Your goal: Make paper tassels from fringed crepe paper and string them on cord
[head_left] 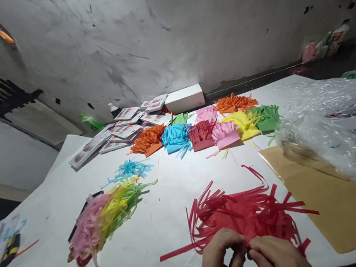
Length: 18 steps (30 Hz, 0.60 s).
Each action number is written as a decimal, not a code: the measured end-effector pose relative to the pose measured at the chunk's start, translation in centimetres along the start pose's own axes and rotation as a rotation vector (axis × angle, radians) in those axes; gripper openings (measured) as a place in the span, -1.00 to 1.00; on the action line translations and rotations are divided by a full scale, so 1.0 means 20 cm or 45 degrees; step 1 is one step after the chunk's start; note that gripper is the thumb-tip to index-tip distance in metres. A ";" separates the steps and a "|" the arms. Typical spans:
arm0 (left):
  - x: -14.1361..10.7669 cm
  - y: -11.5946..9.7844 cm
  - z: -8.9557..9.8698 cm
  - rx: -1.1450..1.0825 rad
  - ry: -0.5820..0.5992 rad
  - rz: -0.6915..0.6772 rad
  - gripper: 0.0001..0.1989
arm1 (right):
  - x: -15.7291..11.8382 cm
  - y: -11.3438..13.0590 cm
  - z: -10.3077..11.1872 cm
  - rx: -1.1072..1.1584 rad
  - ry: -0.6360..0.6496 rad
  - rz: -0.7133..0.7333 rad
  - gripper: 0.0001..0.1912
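Observation:
Fringed red tissue paper (236, 211) lies spread at the near edge of the table, its strips fanning out to both sides. My left hand (225, 254) pinches the near middle edge of this paper between thumb and fingers. Right against it, my right hand (279, 258) is closed on the same spot, fingertips almost touching the left ones. The pinched bit itself is mostly hidden by the fingers. Farther left rests a bundle of pink, yellow and green fringed paper (103, 222), with loose blue strips (133, 169) just beyond it.
Several fringed paper pieces, among them a blue one (176, 138), stand in a row toward the wall. Behind them are printed packets (125, 131) and a white box (185, 99). Brown paper (322, 196) and clear plastic (323, 142) lie at the right.

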<state>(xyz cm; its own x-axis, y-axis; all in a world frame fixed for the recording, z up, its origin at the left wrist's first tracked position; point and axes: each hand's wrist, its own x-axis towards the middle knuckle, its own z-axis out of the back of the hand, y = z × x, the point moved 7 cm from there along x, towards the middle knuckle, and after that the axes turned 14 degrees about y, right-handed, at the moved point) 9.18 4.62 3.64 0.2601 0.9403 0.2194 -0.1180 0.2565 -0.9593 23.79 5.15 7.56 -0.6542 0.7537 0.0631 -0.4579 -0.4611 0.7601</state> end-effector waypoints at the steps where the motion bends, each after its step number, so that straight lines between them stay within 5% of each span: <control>1: 0.00 0.01 0.00 -0.042 -0.013 0.051 -0.77 | 0.00 0.00 0.00 -0.020 -0.025 0.008 -0.69; 7: 0.02 0.08 -0.01 -0.358 0.050 0.330 -0.61 | 0.02 -0.05 -0.05 -0.114 -0.015 -0.002 -0.72; 10: 0.03 0.06 0.02 -0.180 0.066 0.267 -0.60 | 0.03 -0.03 -0.05 -0.151 -0.094 0.081 -0.87; 14: -0.01 0.04 0.07 0.107 0.065 0.106 -0.56 | 0.03 0.02 -0.05 -0.289 -0.083 0.147 -0.72; 18: -0.11 0.12 0.09 -0.080 -0.002 0.124 -0.62 | 0.02 0.06 -0.06 -0.328 -0.002 0.142 -0.67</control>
<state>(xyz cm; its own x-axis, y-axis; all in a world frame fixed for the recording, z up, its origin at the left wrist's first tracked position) 6.60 3.60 1.27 0.2485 0.9605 0.1249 -0.0826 0.1495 -0.9853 22.22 4.31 7.77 -0.7080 0.6925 0.1384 -0.5215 -0.6448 0.5588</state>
